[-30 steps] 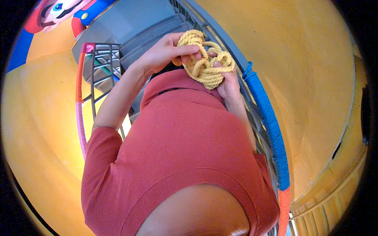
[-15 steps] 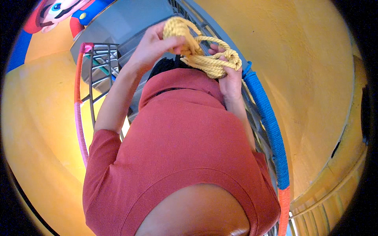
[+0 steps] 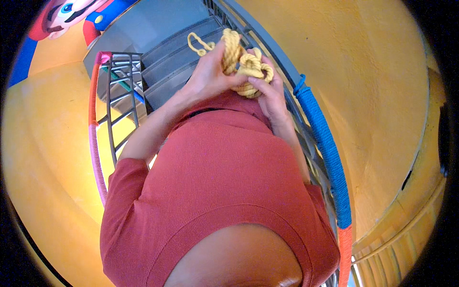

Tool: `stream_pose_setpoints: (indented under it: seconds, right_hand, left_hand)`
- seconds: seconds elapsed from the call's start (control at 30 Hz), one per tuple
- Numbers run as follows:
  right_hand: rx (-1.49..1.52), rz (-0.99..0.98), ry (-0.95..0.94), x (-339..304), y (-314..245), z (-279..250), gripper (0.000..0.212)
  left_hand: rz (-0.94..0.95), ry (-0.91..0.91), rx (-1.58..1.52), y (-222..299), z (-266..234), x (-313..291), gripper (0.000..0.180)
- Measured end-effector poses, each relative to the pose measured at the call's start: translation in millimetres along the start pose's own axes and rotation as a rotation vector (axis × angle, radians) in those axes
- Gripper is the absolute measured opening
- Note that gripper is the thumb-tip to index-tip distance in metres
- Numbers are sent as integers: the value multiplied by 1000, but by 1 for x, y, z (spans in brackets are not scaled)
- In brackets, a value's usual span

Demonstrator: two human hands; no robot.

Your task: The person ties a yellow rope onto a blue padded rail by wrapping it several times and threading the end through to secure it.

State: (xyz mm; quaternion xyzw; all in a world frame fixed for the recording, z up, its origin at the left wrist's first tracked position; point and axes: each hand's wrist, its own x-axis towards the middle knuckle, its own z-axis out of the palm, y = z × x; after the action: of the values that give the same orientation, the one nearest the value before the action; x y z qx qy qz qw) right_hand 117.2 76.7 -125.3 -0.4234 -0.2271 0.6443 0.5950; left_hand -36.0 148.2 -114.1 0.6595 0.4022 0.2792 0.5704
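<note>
A bundle of thick yellow rope (image 3: 250,64) is gathered between my two hands, in front of my waist. My left hand (image 3: 210,69) is closed around the upright coils on its left side, with the thumb reaching across toward the right. My right hand (image 3: 271,91) grips the lower coils from the right, its thumb pressed on them. A thin loop of the rope sticks out past the left hand's fingers on the far side. Some fingers of both hands are hidden behind the rope.
Grey stairs (image 3: 172,62) lie beyond my hands. A railing wrapped in blue rope (image 3: 325,143) runs close along my right. On the left stands a metal railing with pink and orange wrapping (image 3: 95,124). Yellow walls (image 3: 373,95) curve on both sides.
My left hand has moved right and toward me with its coils, meeting the right hand. The rope is now bunched more tightly, and a loose loop shows at the left.
</note>
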Motion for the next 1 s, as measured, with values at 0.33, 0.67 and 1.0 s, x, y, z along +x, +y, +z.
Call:
stream_pose_setpoints:
  seconds: [0.33,0.67,1.0]
  right_hand:
    - [52,99,26,-1,-1,4,51]
    - [-26,74,96,0,-25,-9,39]
    - [-148,179,149,10,11,8,31]
  left_hand:
    - [-168,80,-473,-13,-13,2,45]
    - [-307,-100,-554,4,-24,-1,66]
    - [-33,-222,-60,10,-28,-13,83]
